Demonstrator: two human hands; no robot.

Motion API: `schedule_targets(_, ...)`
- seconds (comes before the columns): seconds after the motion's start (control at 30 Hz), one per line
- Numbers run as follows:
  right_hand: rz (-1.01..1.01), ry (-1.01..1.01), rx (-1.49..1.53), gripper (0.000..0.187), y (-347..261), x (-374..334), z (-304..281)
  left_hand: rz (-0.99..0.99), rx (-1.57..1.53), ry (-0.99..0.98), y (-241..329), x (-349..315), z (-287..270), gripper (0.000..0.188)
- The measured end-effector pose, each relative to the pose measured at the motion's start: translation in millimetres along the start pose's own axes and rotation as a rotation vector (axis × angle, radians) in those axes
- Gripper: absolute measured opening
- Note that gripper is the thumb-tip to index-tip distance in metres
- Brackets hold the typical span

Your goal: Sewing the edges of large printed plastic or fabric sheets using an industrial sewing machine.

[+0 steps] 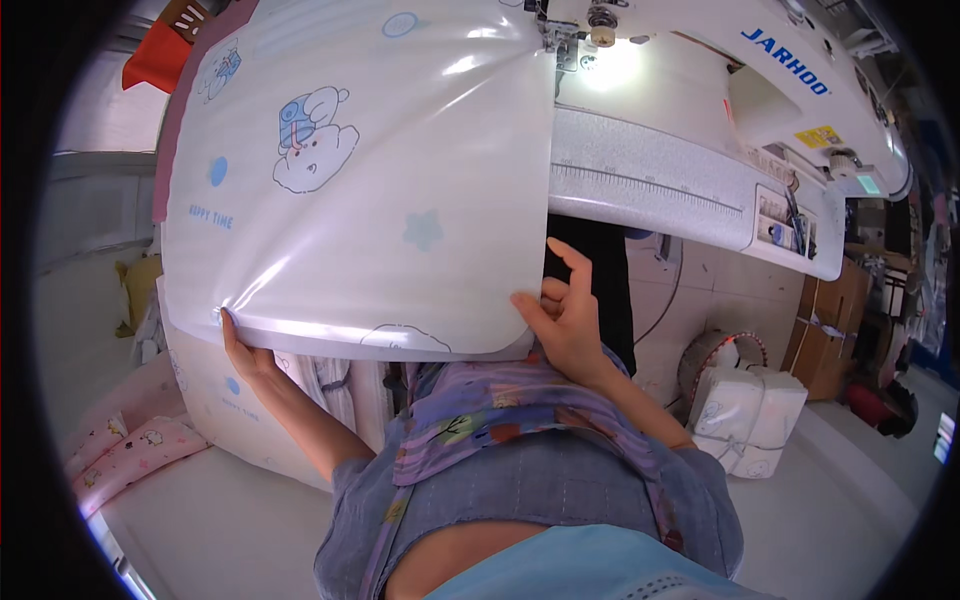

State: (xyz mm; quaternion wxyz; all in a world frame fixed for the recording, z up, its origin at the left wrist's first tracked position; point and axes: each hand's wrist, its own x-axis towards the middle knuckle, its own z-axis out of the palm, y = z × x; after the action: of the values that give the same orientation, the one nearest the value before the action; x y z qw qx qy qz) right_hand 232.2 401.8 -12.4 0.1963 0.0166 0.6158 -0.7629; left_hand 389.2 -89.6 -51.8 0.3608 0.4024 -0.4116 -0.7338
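A large glossy white plastic-like sheet, printed with blue cartoon figures, runs from under the sewing machine's needle area down to my lap. At its near left edge my left hand pinches the sheet, thumb on top, and shiny creases fan out from the grip. My right hand is at the near right corner. Its thumb rests on the sheet, while the bent index finger is raised and apart, beyond the right edge. Any fingers under the sheet are hidden.
The white machine stands at the far right, its lamp lit, above a bed with a ruler scale. A tied white bundle sits at right beside a cardboard box. Pink printed fabric lies at left.
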Motion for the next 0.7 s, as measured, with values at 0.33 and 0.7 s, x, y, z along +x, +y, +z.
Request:
schedule_targets(0.33,-0.093,-0.052,-0.28,0.055,-1,34,-5,0.01,0.053,0.003,-4,26,34,0.044)
schedule_targets(0.7,-0.151,-0.126,-0.622,0.06,-45,97,-14,0.134,0.196,0.079,-14,73,102,0.038)
